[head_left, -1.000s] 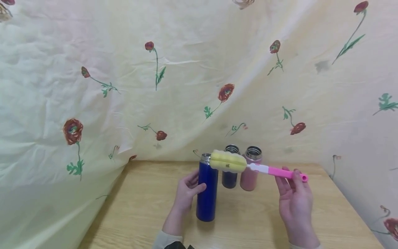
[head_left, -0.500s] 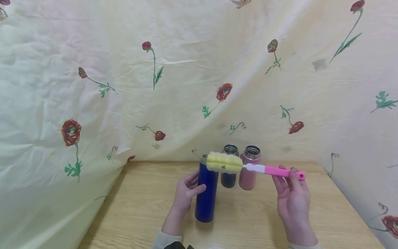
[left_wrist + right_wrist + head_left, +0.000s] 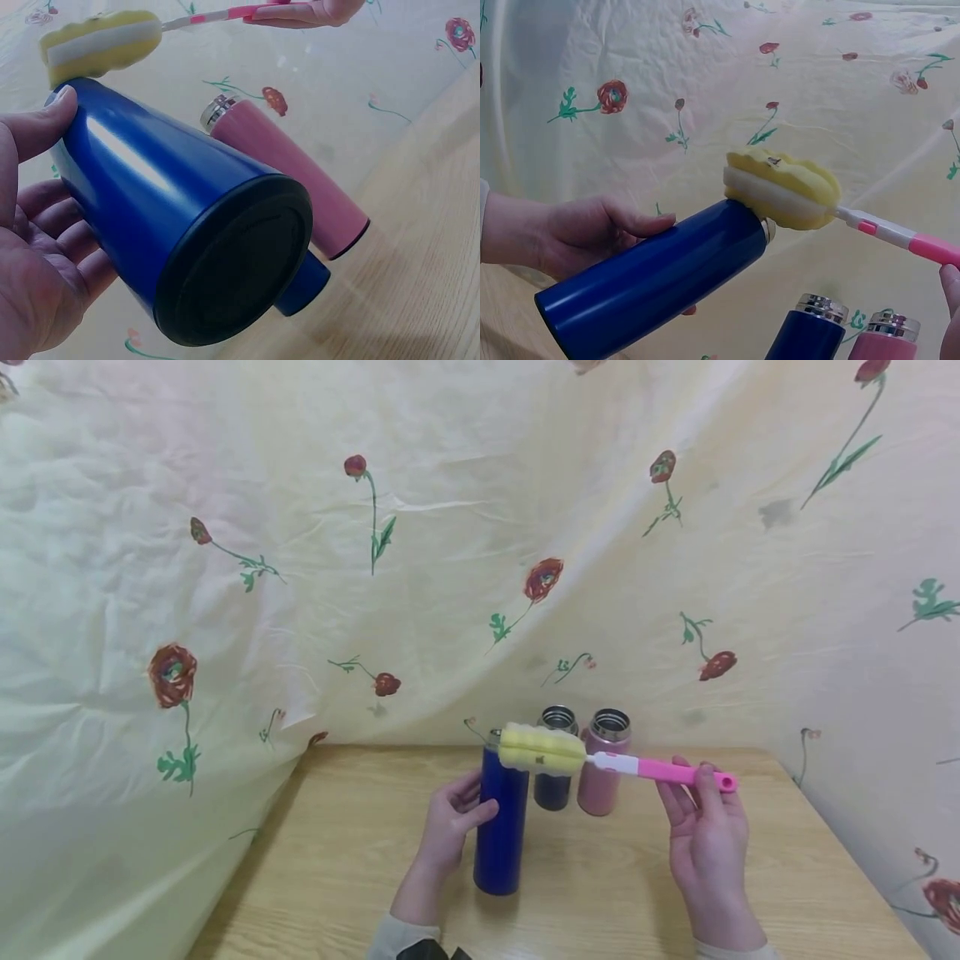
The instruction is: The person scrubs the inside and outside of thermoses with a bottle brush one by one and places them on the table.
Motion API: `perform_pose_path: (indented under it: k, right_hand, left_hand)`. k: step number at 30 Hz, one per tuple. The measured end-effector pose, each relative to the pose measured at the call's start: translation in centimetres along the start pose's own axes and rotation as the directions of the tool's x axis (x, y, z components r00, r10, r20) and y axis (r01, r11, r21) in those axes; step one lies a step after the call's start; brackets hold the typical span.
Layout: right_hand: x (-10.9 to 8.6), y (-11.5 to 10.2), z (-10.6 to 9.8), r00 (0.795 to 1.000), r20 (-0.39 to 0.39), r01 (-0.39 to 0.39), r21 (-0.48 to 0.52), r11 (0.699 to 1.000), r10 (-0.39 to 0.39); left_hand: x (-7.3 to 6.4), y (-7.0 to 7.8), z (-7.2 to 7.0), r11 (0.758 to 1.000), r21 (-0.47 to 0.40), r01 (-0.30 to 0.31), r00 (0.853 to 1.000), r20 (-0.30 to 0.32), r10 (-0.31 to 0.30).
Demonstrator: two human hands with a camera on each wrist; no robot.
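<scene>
My left hand [image 3: 447, 827] grips a tall blue thermos bottle [image 3: 501, 835] round its side, nearly upright and raised off the table, with its black base showing in the left wrist view. In my right hand [image 3: 708, 843], thumb and fingers pinch the pink handle of a sponge bottle brush [image 3: 547, 750], held almost level. Its yellow and white sponge head [image 3: 780, 187] lies against the outside of the blue bottle near the metal mouth. Part of that mouth is hidden behind the sponge.
Behind stand two uncapped bottles with steel mouths, a dark blue one [image 3: 553, 789] and a pink one [image 3: 600, 785]. They are on a light wooden table [image 3: 360, 852]. A flowered cloth [image 3: 420, 568] hangs along the back and sides.
The brush has shifted slightly left along with my right hand. My left hand keeps its grip on the blue bottle, which is almost unmoved.
</scene>
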State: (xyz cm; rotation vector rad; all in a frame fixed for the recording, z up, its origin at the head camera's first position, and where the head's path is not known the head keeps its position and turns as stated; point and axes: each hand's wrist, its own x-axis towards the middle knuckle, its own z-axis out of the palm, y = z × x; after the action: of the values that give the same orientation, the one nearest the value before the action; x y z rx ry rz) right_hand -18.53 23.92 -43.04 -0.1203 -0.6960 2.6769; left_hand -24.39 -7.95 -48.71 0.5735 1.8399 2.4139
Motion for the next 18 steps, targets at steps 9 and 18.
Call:
perform_pose_path:
  k: [9,18]
  right_hand:
    - [0.06,0.37,-0.16,1.000,0.018,-0.010,-0.073,0.997,0.011]
    - [0.19,0.73,-0.30,0.997,0.071,0.000,-0.112,0.994,0.008]
  left_hand:
    - [-0.14,0.14,-0.23,1.000,0.007,0.017,1.000,-0.011,-0.017]
    - [-0.08,0.65,-0.38,1.000,-0.007,0.013,0.999,-0.031,-0.013]
